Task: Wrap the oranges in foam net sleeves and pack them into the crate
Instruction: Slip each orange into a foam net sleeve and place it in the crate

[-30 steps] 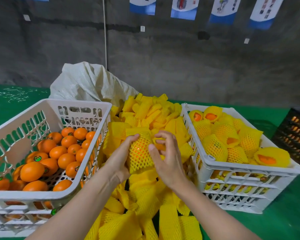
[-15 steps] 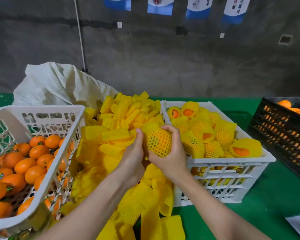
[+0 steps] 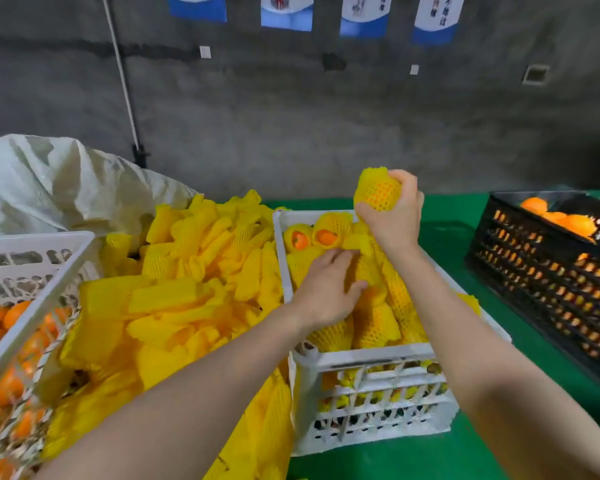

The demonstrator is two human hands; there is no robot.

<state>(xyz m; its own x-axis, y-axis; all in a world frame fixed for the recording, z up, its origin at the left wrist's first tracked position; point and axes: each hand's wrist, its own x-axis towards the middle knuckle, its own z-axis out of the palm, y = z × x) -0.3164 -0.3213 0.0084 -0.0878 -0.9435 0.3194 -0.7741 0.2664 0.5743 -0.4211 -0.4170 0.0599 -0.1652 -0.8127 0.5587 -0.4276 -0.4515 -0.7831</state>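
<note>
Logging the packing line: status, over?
Right hand grips sleeved orange above white crate. Left hand rests on wrapped oranges inside. Crate heaped near rim; little room.

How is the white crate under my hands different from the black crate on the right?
The white crate holds sleeved oranges; the black crate holds bare oranges. The white crate stands close in front; the black crate stands apart to its right. Both have slotted walls and sit on the green table.
</note>
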